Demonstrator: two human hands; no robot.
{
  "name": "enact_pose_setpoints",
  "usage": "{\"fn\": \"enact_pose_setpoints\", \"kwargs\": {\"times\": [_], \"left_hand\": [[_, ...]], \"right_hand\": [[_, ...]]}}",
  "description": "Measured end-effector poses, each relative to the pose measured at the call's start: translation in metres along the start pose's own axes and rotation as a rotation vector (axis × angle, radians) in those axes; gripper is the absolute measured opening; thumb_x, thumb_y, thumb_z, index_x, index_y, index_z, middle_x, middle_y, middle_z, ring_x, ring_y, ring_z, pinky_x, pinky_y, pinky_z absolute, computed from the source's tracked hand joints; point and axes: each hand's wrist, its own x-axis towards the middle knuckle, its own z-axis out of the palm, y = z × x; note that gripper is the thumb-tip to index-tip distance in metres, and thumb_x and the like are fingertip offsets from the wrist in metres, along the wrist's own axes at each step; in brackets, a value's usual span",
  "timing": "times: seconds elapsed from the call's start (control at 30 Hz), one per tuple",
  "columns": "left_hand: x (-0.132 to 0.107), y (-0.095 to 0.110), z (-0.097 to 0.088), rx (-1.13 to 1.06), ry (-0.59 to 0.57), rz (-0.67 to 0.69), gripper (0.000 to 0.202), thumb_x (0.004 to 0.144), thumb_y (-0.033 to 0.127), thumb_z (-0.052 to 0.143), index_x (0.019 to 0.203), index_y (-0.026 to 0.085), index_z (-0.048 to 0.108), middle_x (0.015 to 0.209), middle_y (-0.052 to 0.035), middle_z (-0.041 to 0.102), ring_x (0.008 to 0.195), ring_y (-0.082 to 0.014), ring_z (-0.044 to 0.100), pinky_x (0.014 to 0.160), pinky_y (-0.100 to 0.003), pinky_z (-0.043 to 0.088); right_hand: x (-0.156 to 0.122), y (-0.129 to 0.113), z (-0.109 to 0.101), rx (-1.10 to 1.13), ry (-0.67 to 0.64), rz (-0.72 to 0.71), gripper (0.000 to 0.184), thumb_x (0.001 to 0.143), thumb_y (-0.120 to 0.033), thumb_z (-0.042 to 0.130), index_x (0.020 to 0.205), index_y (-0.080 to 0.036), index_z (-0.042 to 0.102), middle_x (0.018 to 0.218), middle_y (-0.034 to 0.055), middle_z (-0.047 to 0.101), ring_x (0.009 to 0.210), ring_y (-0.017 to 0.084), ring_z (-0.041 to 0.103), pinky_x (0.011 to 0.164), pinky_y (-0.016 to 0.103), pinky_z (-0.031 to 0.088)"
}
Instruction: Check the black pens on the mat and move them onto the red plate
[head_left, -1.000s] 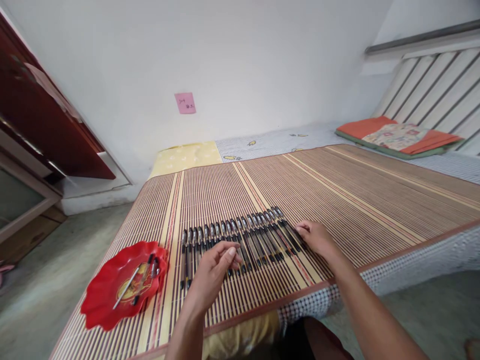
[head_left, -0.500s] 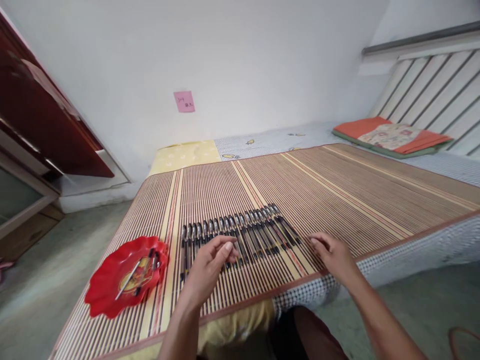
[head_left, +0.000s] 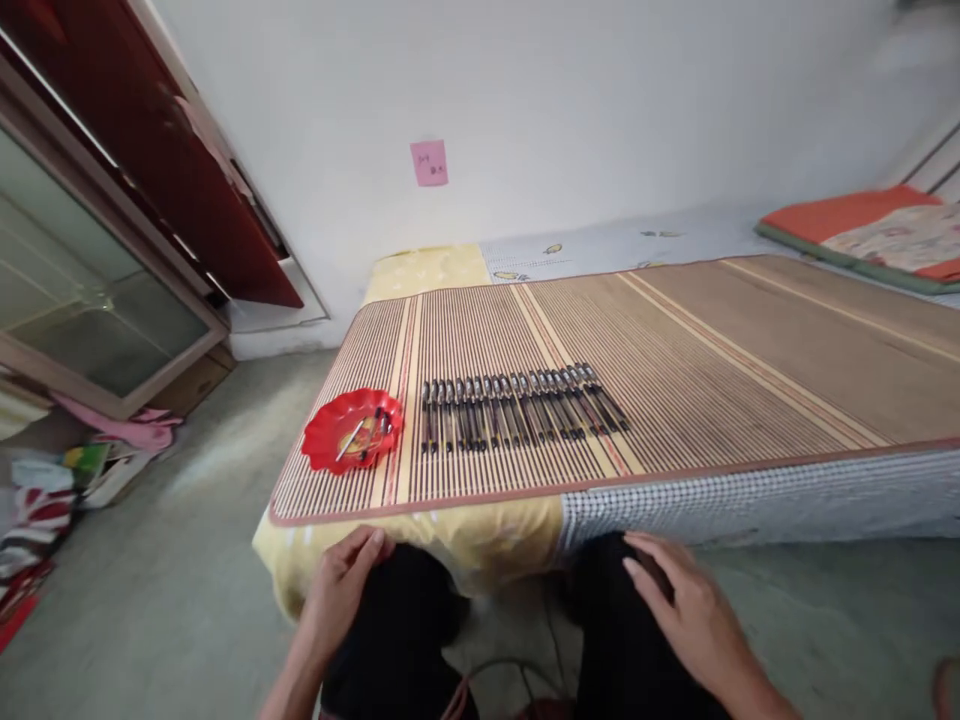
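Note:
A row of several dark pens (head_left: 517, 408) lies side by side on a striped bamboo mat (head_left: 675, 340) that covers a low bed. Left of the row sits a red plate (head_left: 352, 430) with a few pens in it. My left hand (head_left: 341, 585) rests on my left knee, fingers loosely curled, holding nothing I can see. My right hand (head_left: 686, 605) lies on my right knee with fingers stretched out and empty. Both hands are off the mat, below the bed's front edge.
A dark red cabinet (head_left: 150, 140) with a glass door stands at the left wall. Clothes and bags (head_left: 67, 470) lie on the floor at the left. A folded orange cushion (head_left: 862, 225) sits at the bed's far right. A pink note (head_left: 429, 162) is stuck on the wall.
Both hands have drawn back from the pens onto my knees. The view has pulled away from the bed and turned left, so the pens look smaller and farther.

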Motion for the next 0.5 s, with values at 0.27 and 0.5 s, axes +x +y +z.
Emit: {"fn": "enact_pose_setpoints", "kwargs": {"times": [0.27,0.5], "left_hand": [[-0.059,-0.075,-0.009,0.546,0.425,0.1,0.036,0.097,0.046,0.046,0.081,0.022,0.067,0.103,-0.0109,0.075,0.101,-0.03,0.066,0.095,-0.044,0.05],[-0.069,-0.058,0.039,0.629,-0.055,0.011,0.034,0.094,0.036,0.047,0.113,0.02,0.071,0.122,-0.0133,0.072,0.119,-0.0309,0.063,0.107,-0.044,0.044]], "right_hand": [[-0.02,0.052,-0.033,0.005,-0.064,0.072,0.042,0.098,-0.053,0.044,0.119,-0.024,0.067,0.121,0.0124,0.073,0.114,0.03,0.07,0.101,0.046,0.056],[-0.035,0.081,-0.049,-0.025,-0.064,0.094,0.046,0.099,-0.055,0.041,0.119,-0.022,0.066,0.122,0.0139,0.073,0.114,0.032,0.07,0.102,0.051,0.055]]}}
